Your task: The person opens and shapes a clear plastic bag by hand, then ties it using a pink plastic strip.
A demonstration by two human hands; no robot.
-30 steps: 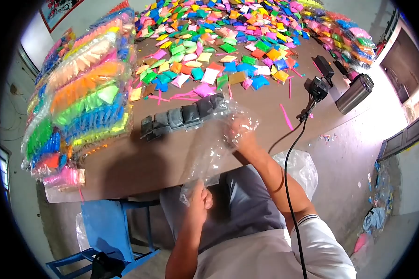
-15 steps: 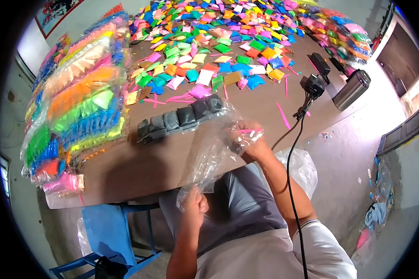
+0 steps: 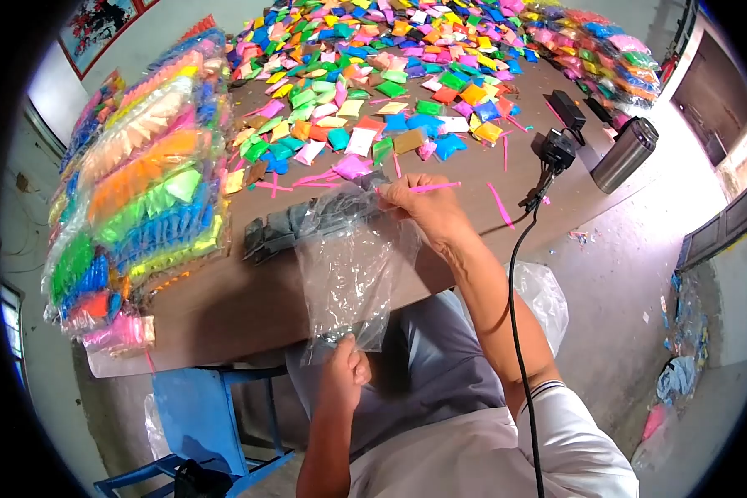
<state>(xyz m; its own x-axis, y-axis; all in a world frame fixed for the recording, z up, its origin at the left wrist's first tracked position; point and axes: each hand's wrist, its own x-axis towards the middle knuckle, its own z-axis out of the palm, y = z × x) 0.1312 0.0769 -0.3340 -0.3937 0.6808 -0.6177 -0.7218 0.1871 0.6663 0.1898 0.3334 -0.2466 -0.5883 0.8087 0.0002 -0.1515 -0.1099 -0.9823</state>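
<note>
A clear plastic bag (image 3: 349,278) is stretched out flat at the table's near edge. My left hand (image 3: 346,365) is closed on its lower end, above my lap. At its upper corner, my right hand (image 3: 427,206) is closed in a pinch, with a thin pink strip (image 3: 434,187) sticking out of the fingers. Behind the bag lies a row of dark grey packets (image 3: 275,228) on the table; the bag and my right hand partly cover them.
Many small colourful packets (image 3: 357,141) are heaped on the table (image 3: 490,236). Filled bags (image 3: 145,178) are stacked at left, more (image 3: 602,54) at far right. A power plug (image 3: 558,151) with a black cable, a steel flask (image 3: 625,156) and a blue chair (image 3: 197,419) are around.
The bag has been spread from a gathered, twisted shape to a flat one, now in front of the grey packets. My right hand has moved up and slightly left.
</note>
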